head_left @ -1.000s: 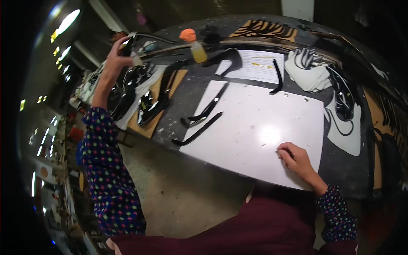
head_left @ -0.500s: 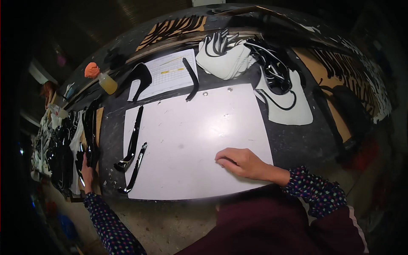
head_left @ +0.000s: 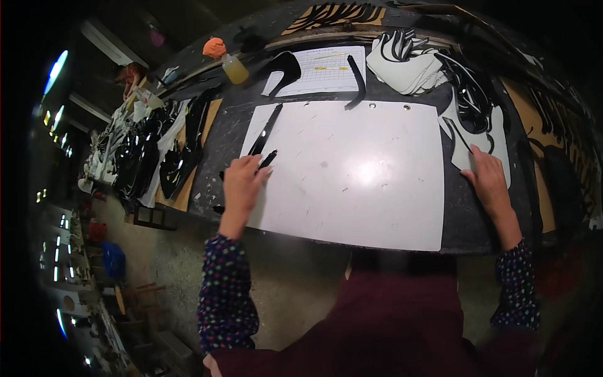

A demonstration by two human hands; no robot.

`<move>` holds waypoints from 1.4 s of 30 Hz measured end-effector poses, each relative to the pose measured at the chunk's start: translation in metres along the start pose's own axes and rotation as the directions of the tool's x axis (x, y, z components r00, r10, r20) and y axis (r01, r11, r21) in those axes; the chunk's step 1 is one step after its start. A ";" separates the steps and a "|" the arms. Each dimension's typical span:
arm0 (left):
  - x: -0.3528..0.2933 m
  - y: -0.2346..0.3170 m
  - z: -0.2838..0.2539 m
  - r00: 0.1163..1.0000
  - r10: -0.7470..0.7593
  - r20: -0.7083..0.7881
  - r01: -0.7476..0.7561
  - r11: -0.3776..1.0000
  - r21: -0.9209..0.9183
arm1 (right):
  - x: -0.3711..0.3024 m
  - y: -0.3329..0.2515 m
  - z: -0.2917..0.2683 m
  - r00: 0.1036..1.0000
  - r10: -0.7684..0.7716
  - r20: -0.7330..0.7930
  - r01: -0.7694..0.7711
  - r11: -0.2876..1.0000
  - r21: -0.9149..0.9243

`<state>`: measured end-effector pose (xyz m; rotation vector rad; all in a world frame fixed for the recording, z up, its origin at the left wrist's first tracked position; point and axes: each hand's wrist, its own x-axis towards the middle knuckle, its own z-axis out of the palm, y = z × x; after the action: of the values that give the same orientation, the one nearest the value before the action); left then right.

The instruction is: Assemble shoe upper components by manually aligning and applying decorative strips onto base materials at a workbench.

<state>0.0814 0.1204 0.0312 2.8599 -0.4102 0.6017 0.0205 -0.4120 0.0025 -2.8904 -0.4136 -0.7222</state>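
Note:
My left hand (head_left: 241,185) is over the left edge of a white board (head_left: 352,169), its fingers loosely bent and the thumb apart from them. Beneath it lie two glossy black strips (head_left: 266,131), partly covered by the hand; I make out nothing held in it. On the right, my right hand (head_left: 490,179) reaches over white flat cut pieces (head_left: 498,134), thumb and forefinger spread. Its forefinger is close to the end of a thin black strip (head_left: 458,132) lying on these pieces. Whether the fingertip touches the strip is not clear.
Beyond the board lie a printed sheet (head_left: 314,72), a curved black piece (head_left: 286,68) and a black strip (head_left: 358,81). A bottle of yellow liquid (head_left: 235,69) stands far left. Glossy black pieces (head_left: 141,151) pile up at left; white pieces (head_left: 402,66) are stacked at back right.
My left hand has left the pile of black pieces and moved right, over the two strips. My right hand has gone from the board to the white pieces. The view has shifted left.

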 end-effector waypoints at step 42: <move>-0.019 0.128 0.042 0.818 0.571 -0.063 -0.568 0.787 -0.240 | 0.095 -0.114 -0.007 0.760 -0.113 0.640 -0.376 0.726 0.576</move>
<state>0.0409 -0.0058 0.0022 2.4721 -1.2870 0.5660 0.0646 -0.2824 0.0611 -2.2936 -0.3973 0.4379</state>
